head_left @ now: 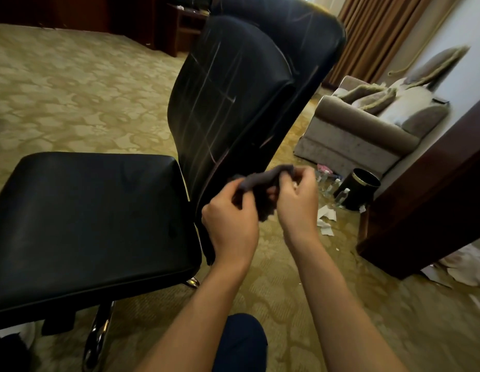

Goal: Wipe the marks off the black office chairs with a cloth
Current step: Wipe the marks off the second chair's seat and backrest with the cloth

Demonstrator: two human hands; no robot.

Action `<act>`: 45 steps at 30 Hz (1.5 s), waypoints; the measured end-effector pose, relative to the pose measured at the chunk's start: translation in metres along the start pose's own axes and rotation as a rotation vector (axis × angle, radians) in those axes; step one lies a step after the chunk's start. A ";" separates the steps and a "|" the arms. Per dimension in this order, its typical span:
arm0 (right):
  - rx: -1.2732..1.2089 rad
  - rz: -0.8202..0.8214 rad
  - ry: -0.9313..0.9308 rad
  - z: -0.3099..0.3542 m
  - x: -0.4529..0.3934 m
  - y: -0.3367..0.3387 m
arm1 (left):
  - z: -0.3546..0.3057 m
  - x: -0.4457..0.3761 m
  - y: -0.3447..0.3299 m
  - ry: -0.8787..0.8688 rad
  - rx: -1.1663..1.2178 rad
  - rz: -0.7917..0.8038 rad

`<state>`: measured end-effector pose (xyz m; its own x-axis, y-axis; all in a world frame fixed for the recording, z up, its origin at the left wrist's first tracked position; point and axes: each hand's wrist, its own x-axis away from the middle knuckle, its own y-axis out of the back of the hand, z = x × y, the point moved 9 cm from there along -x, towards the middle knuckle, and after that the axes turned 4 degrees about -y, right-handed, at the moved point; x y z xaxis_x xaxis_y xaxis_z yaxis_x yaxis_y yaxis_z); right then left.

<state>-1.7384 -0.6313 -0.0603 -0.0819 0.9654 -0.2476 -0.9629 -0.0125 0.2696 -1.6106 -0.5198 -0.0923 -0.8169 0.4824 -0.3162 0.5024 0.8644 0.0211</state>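
Both hands hold a dark grey cloth (263,183) in the air just beside the lower edge of the black office chair's backrest (233,89). The left hand (230,218) has its fingers (240,196) curled round the left end of the cloth, and the right hand (296,200) pinches the right end between thumb and curled fingers, so the cloth hangs bunched between them, with a fold drooping below. Neither hand touches the chair.

The backrest stands upright, tilted a little away to the right, and pale streaks cross it: long lines running down its face, a few crossing lines, and pinkish strokes near its lower edge and along its upper right side. The chair's seat (85,224) lies to the left, flat and glossy, on a chrome leg (97,336) that reaches the patterned beige carpet (72,89).

To the right, well apart from the chair, stands a grey sofa (367,130) with cushions (373,96) on it. Near its front corner a black bin (359,191) lies tipped on the carpet, with clear plastic bottles (340,196) and scraps of white paper (326,218) scattered around it. A dark wooden panel (434,197) rises at the right edge, with more crumpled paper at its foot. Brown curtains (381,30) hang behind the sofa. At the bottom, between the forearms, a knee in dark blue fabric (241,342) shows.
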 end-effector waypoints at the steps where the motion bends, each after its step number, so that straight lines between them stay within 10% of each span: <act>1: -0.065 0.004 0.022 0.017 -0.003 0.004 | -0.013 -0.006 -0.001 -0.036 0.012 -0.004; 14: -0.061 0.056 -0.257 -0.069 0.035 -0.025 | 0.049 0.014 0.003 0.005 -0.147 0.097; 24: -0.257 -0.097 0.125 0.085 -0.011 0.025 | -0.086 -0.032 -0.004 -0.206 0.057 0.052; 35: -0.084 -0.018 -0.003 -0.002 0.025 -0.008 | 0.006 -0.001 0.005 -0.052 -0.132 0.149; 45: -0.234 -0.182 0.265 0.138 -0.023 0.041 | -0.129 -0.053 -0.010 -0.326 0.031 0.047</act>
<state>-1.7405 -0.6183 0.0846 0.0609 0.8571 -0.5115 -0.9979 0.0637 -0.0121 -1.6086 -0.5354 0.0470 -0.6615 0.4466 -0.6024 0.5495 0.8353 0.0158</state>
